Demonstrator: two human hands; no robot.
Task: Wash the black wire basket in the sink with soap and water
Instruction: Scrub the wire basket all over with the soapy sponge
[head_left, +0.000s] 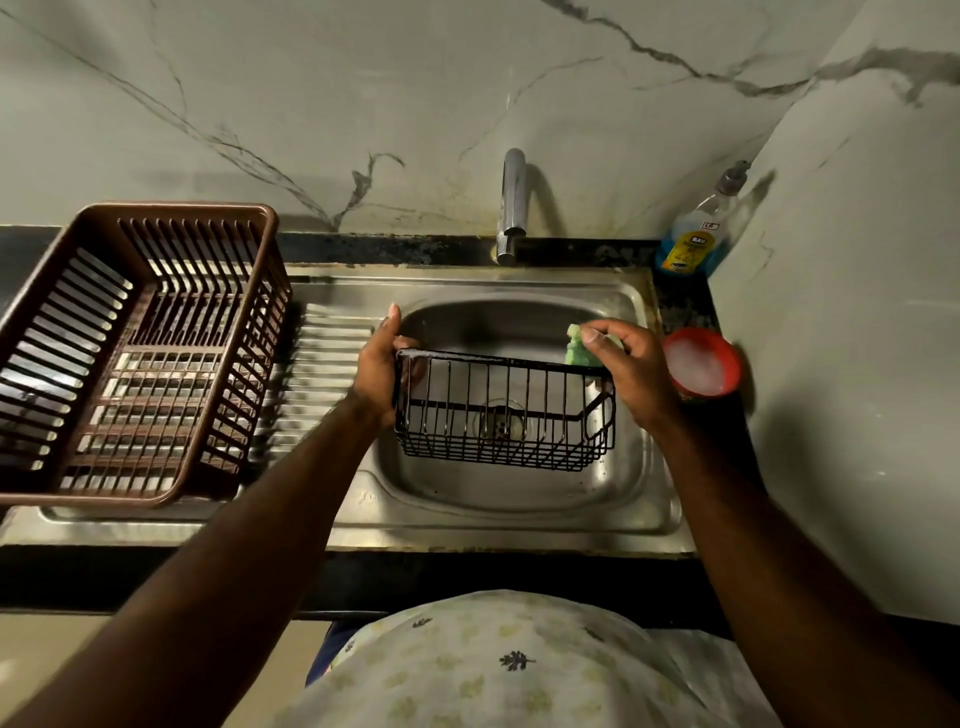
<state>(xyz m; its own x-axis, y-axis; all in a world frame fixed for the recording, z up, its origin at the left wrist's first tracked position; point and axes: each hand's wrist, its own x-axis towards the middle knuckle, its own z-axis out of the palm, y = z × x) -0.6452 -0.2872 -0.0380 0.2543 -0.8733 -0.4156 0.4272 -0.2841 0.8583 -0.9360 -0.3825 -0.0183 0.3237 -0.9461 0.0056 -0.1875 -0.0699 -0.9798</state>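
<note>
The black wire basket (504, 415) hangs over the steel sink (639, 499), above the drain. My left hand (379, 364) grips its left end at the top rim. My right hand (631, 369) holds a green sponge (577, 349) against the basket's far right top corner. The tap (513, 205) stands behind the bowl; no water runs from it. A red bowl of soapy foam (701, 364) sits on the counter just right of my right hand.
A brown plastic dish rack (135, 353) rests on the ribbed draining board at the left. A bottle of blue dish liquid (698, 234) stands in the back right corner. Marble walls close in behind and on the right.
</note>
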